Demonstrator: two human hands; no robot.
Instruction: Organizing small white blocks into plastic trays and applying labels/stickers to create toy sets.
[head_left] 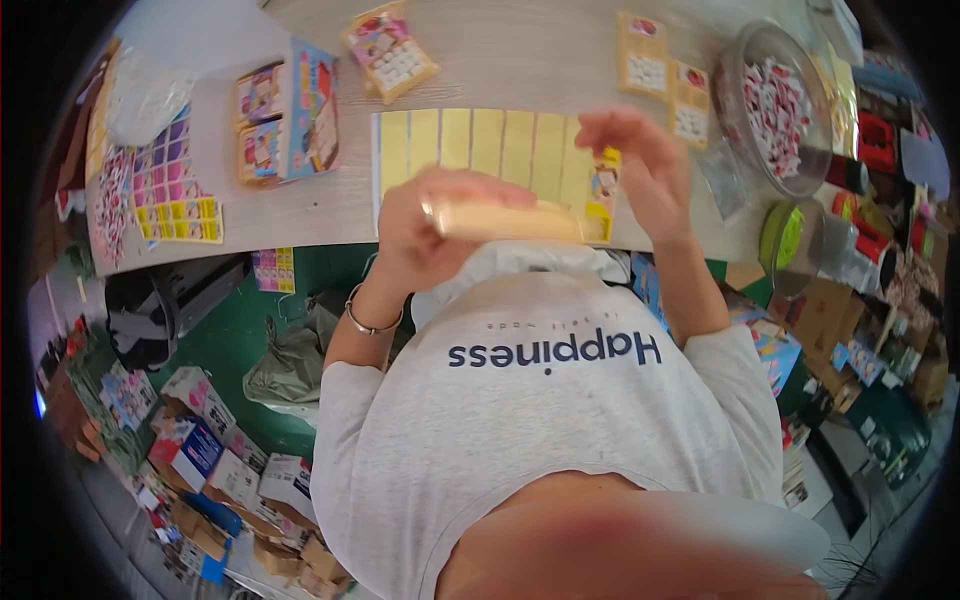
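The person's left hand [420, 215] was clenched around a pale yellow, flat rectangular pack [515, 224], its grip firm on the left end, with the pack raised before the shirt, over the near edge of the pale wood-look worktop [345, 215]. The right hand [640, 165] hung just beyond the pack's right end with its fingers parted, its grip released and nothing visible in it, though motion blur softened the fingertips. Beneath and beyond the hands lay a long sheet divided into pale yellow strips [485, 140], and at its right end sat 1 yellow printed label with coloured pictures [604, 190]. The step in hand looked like turning or steadying the pack for a label, with the right hand free to work; whether a label was already on it could not be told. The next move seemed to call for a steady left hold, a flat face presented, and a careful right-hand pinch. Farther back, 2 yellow packs with white pieces and printed fronts [643, 65] lay near a clear round bowl of red-and-white wrapped pieces [735, 150].
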